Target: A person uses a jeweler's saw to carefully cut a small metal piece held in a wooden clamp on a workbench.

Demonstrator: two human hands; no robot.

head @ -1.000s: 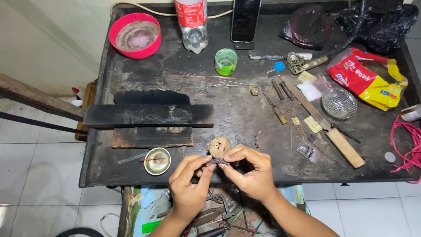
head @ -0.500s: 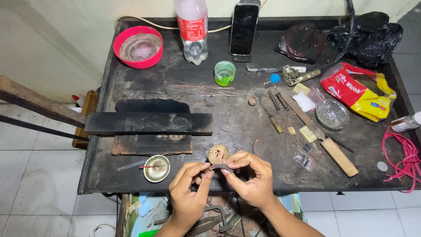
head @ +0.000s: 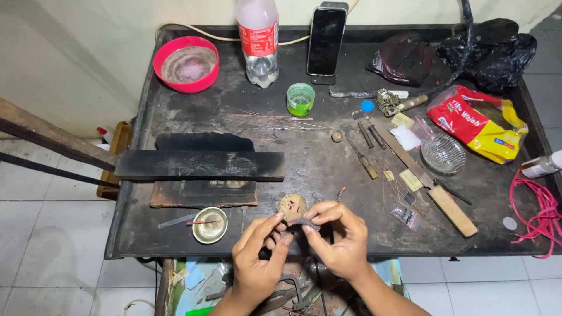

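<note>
At the near edge of a blackened workbench (head: pixel 328 164), my left hand (head: pixel 257 257) and my right hand (head: pixel 339 237) pinch the two ends of a short dark coiled metal piece (head: pixel 301 223) between thumbs and fingertips. Just behind the hands, a round tan lump (head: pixel 293 206) with small holes rests on the bench. A second small coil (head: pixel 339 193) lies a little to the right of it.
A small metal dish (head: pixel 209 225) sits left of the hands, beside charred wooden boards (head: pixel 199 165). Further back stand a red bowl (head: pixel 186 63), a plastic bottle (head: pixel 257 41), a phone (head: pixel 325 40) and a green cup (head: pixel 300 98). A long file (head: pixel 421 175), small tools, a glass dish (head: pixel 443 153) and bags lie right.
The view has shifted so the bench sits lower in frame. Both hands stay together on the coiled piece, moved slightly right, with the fingers adjusting their grip.
</note>
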